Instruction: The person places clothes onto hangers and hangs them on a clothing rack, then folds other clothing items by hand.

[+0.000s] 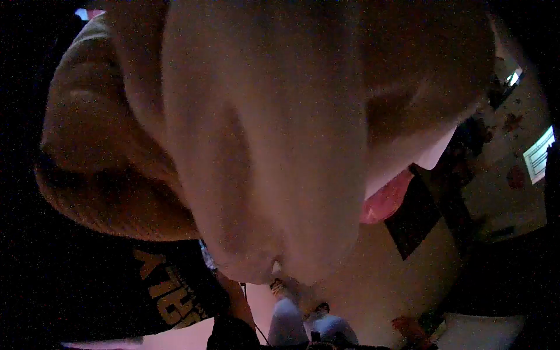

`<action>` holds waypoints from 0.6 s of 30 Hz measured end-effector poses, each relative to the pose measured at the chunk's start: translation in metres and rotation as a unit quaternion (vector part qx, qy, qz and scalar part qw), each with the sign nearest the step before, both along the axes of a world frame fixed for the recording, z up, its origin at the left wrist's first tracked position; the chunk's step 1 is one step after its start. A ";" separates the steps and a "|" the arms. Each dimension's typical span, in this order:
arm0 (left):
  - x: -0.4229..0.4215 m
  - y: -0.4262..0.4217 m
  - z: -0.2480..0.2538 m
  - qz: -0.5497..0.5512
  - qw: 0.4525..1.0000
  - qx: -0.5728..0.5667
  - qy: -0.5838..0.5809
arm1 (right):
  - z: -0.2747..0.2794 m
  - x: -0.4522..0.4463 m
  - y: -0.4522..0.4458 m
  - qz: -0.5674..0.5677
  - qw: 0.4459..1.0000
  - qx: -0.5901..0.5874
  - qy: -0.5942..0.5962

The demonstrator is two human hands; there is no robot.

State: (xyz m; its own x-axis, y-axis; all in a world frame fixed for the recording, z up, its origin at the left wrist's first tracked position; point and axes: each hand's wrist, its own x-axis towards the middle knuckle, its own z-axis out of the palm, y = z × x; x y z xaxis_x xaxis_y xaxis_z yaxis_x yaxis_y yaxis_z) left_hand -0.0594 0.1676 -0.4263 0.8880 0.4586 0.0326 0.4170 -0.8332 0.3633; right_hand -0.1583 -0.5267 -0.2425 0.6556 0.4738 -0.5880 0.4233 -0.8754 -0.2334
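Note:
A large pale cloth (274,146) hangs in soft folds close to the camera and fills most of the head view. Its kind is not clear in the dim light. At the lower left, a bare forearm, apparently leading to my left hand (234,297), rises from a dark sleeve to the cloth's lower edge. Its fingers are hidden there. A brownish shape, possibly my right hand (411,331), shows low on the right, apart from the cloth. Darkness blurs its fingers. Dark fabric with gold lettering (172,291) lies left of the forearm.
Below the cloth are my light-blue trouser legs (287,324) and feet on a pale floor (373,280). A pink-red object (388,198) shows behind the cloth's right edge, near a dark mat-like patch (414,219). A bright window (539,154) is at far right.

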 end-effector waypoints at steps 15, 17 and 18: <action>-0.009 -0.018 0.143 -0.145 0.967 -0.032 -0.208 | 0.016 0.030 0.140 -0.425 0.792 0.311 0.309; -0.002 -0.055 0.194 -0.151 0.887 -0.373 -0.226 | 0.036 0.062 0.204 -0.306 0.839 0.339 0.297; 0.002 -0.076 0.237 -0.108 0.763 -0.610 -0.186 | 0.077 0.088 0.252 -0.341 0.763 0.415 0.359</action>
